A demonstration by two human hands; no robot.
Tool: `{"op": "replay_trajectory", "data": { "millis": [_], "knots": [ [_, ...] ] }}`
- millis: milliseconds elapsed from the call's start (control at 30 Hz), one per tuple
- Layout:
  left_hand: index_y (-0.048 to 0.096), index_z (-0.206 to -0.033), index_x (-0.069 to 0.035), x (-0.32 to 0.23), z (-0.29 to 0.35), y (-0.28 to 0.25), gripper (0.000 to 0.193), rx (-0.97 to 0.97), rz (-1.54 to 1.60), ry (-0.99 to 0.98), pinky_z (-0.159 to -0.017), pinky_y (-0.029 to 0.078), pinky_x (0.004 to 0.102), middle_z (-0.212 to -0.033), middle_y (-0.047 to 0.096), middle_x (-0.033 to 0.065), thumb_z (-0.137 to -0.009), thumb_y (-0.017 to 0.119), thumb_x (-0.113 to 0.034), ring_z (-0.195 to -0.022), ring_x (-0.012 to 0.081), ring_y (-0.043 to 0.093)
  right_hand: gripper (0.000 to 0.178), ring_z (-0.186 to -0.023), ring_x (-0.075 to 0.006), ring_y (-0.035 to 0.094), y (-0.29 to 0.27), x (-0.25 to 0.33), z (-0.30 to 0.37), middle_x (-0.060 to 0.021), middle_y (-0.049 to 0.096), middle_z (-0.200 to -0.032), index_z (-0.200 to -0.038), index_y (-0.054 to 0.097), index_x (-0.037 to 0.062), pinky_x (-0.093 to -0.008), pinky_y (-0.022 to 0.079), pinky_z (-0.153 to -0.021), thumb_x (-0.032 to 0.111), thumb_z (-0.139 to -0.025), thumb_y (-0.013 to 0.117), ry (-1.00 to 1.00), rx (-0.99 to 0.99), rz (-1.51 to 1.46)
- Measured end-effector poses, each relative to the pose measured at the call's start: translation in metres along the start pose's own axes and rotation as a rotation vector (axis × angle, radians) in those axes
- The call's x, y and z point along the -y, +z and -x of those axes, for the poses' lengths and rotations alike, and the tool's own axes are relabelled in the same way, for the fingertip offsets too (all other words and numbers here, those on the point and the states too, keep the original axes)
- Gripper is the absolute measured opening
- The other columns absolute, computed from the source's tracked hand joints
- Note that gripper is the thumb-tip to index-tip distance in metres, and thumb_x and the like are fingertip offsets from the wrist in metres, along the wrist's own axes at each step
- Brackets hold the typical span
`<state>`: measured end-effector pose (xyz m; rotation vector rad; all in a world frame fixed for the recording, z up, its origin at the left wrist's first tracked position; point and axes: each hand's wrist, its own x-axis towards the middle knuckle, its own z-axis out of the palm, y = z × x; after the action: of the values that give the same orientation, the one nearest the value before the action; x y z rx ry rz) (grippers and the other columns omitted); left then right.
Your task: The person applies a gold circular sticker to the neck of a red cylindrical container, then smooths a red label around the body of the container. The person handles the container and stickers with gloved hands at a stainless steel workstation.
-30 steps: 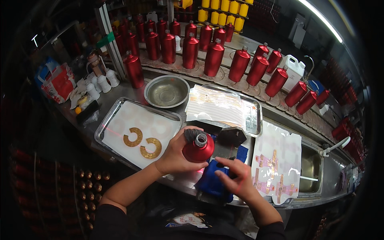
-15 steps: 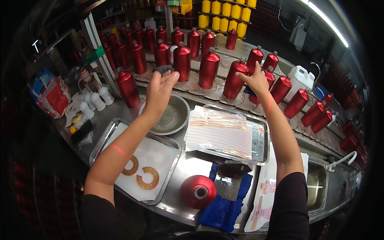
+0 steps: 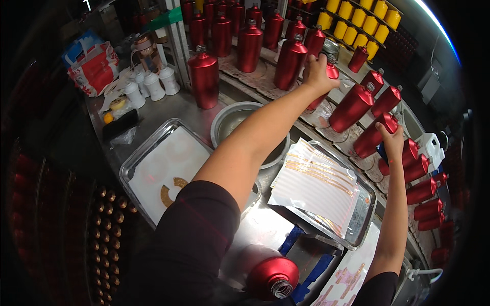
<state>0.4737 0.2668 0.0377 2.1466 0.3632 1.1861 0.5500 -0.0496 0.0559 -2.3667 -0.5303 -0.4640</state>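
My left hand (image 3: 317, 79) reaches across to the bottle row and is closed around the shoulder of a red metallic bottle (image 3: 332, 72). Its palm and wrist hide much of that bottle. Farther right, my right hand (image 3: 392, 140) grips another red bottle (image 3: 368, 140) by its upper side, thumb near the shoulder. Between the two hands stands a red bottle (image 3: 352, 108) that neither one touches. Close to my body, a single red bottle (image 3: 272, 275) with an open threaded neck stands on the steel table beside a blue cloth (image 3: 317, 270).
Under my left arm sit a metal bowl (image 3: 222, 122) and a tray (image 3: 133, 162) with a gold ring-shaped decal. Striped gold-lined sheets (image 3: 311, 186) lie on a second tray (image 3: 368, 217). White bottles (image 3: 153, 85) stand at left, a white jug (image 3: 433, 148) at right, yellow containers (image 3: 352, 34) behind.
The view has turned, shifting the scene. My left hand has moved rightward from a dark item near the bowl onto a red bottle. My right hand has come down onto a bottle farther right.
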Motion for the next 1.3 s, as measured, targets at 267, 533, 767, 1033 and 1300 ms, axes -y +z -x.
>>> {"op": "replay_trajectory", "data": {
  "millis": [267,533,767,1033,1300],
  "knots": [
    [0.057,-0.110,0.000,-0.023,0.058,-0.236,0.062,0.009,0.341,0.111,-0.084,0.056,0.0336,-0.104,0.070,0.0115,-0.071,0.092,-0.034,-0.094,0.0184,0.068,0.091,-0.116,-0.0371,0.064,-0.023,-0.040,-0.003,-0.0256,0.066,-0.122,-0.137,0.052,0.0013,-0.0408,0.047,-0.099,0.061,-0.074,0.078,0.119,0.023,0.135],
    [0.056,-0.104,0.001,0.077,0.080,-0.395,0.066,-0.343,-0.529,0.007,-0.089,0.050,0.0476,-0.111,0.060,0.0234,-0.065,0.091,-0.039,-0.103,0.0400,0.060,0.070,-0.104,-0.0259,0.066,-0.084,0.002,0.044,-0.0179,0.069,-0.111,-0.123,0.059,-0.0021,-0.0354,0.048,-0.095,0.047,-0.078,0.081,-0.054,0.001,-0.022],
    [0.052,-0.105,0.000,0.182,0.088,-0.387,0.076,-0.232,-0.514,-0.243,-0.091,0.048,0.0521,-0.108,0.062,0.0299,-0.064,0.089,-0.052,-0.107,0.0481,0.059,0.054,-0.091,-0.0166,0.067,-0.100,0.125,0.094,-0.0103,0.069,-0.100,-0.119,0.059,-0.0027,-0.0297,0.052,-0.084,0.029,-0.082,0.081,-0.203,0.190,-0.429],
    [0.046,-0.138,0.005,0.000,0.116,-0.324,0.084,0.013,0.091,0.087,-0.113,0.038,0.0410,-0.143,0.050,0.0214,-0.074,0.090,-0.029,-0.131,0.0305,0.052,0.076,-0.089,-0.0321,0.072,-0.048,0.260,0.130,-0.0237,0.071,-0.094,-0.113,0.055,-0.0069,-0.0393,0.056,-0.080,0.046,-0.068,0.087,-0.425,0.365,-0.394],
    [0.027,-0.150,-0.007,-0.047,0.158,-0.314,0.114,0.037,0.053,0.096,-0.105,0.048,0.0458,-0.136,0.054,0.0207,-0.060,0.094,-0.030,-0.123,0.0365,0.058,0.095,-0.112,-0.0244,0.063,-0.002,0.245,0.106,-0.0173,0.065,-0.123,-0.145,0.049,0.0003,-0.0372,0.050,-0.095,0.044,-0.071,0.089,-0.598,0.504,-0.665]
  ]
}}
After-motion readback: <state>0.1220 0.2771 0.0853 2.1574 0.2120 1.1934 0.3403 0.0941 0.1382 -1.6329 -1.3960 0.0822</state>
